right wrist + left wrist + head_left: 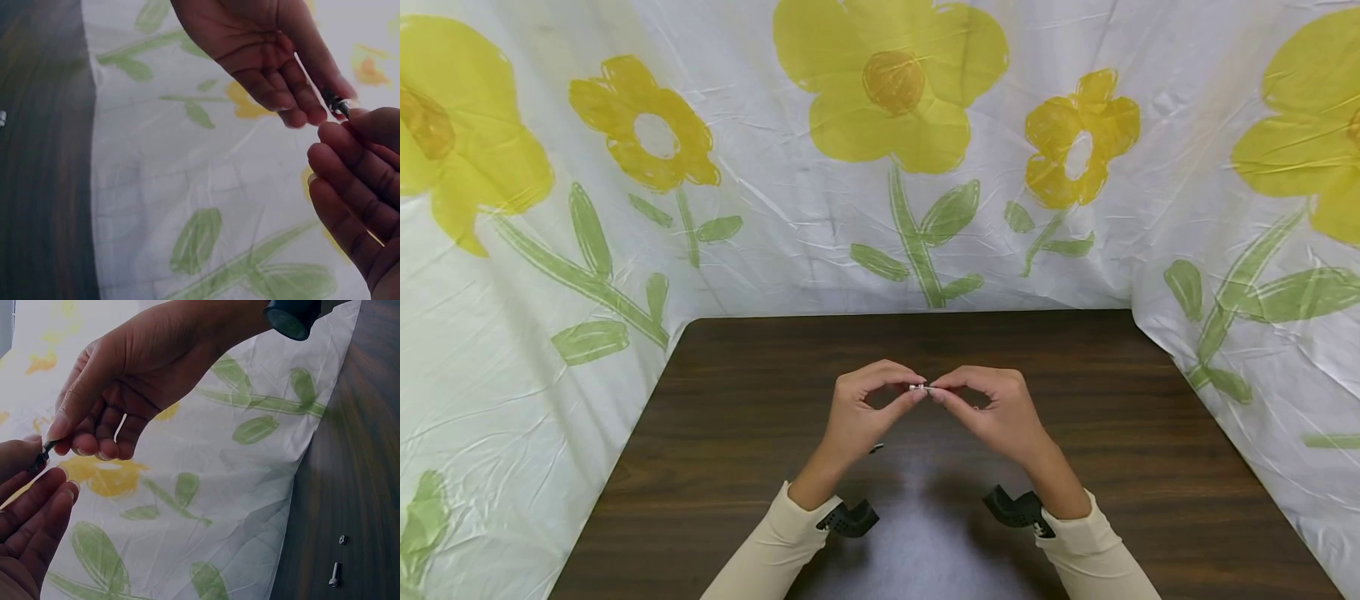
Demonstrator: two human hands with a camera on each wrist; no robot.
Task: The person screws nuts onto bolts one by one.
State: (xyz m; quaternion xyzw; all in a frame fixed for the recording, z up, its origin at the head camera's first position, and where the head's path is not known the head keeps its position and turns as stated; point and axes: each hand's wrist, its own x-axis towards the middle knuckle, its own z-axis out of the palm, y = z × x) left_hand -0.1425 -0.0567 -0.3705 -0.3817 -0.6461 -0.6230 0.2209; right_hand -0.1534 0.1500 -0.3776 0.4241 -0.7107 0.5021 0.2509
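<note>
Reaching forward from the near edge of the view come two cream sleeves [775, 537], each with a black wrist camera [853, 518] at its cuff. Just beyond, beside the left wrist, a scrap of metal [877, 448] peeps out on the dark wooden worktop [715, 433], too small there to identify. The left wrist view shows a bolt [335, 575] and a nut [343, 539] lying on that wood, near each other but apart.

Farther on, the left hand [859, 417] and right hand [1003, 417] meet fingertip to fingertip, raised above the worktop. Between them sits a small metal piece [919, 387], partly silvery and partly dark, its exact shape mostly covered. The left thumb and forefinger pinch one end; the right thumb and forefinger pinch the other, so the fingers are narrow on both sides. The remaining right fingers bend loosely beneath the palm, while the remaining left ones reach out straighter, clear of the piece.

Behind the far edge of the wood hangs a creased white cloth [790, 217], wrapping round the sides too, printed with yellow flowers [842, 125] and green stems.
</note>
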